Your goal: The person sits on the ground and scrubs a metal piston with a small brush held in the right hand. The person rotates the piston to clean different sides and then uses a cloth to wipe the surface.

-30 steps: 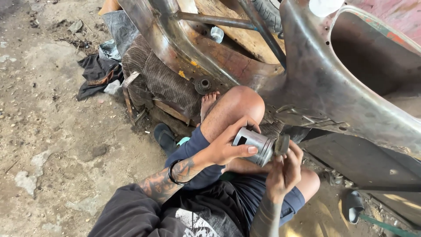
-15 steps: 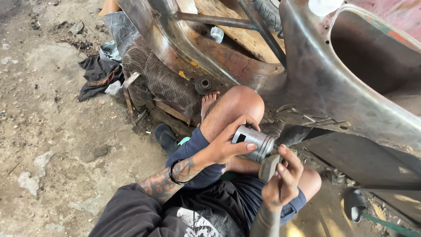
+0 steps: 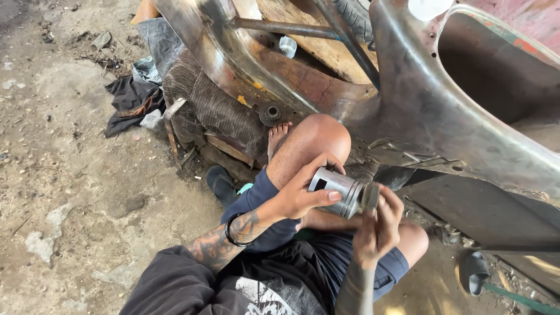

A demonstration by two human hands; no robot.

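Metal piston [image 3: 339, 188]: gripped in left hand [image 3: 298, 197] above the lap. Right hand [image 3: 378, 224] fingers pinch grey abrasive pad [image 3: 370, 197] against its crown. Bare metal vehicle body [image 3: 420, 111] close ahead; open floor [image 3: 70, 192] leftward.

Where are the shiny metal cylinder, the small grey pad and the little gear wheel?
metal cylinder [image 3: 337, 189], head view, on its ribbed side wall.
grey pad [image 3: 370, 197], head view, on its flat face by the cylinder's end.
gear wheel [image 3: 270, 113], head view, on its toothed face.
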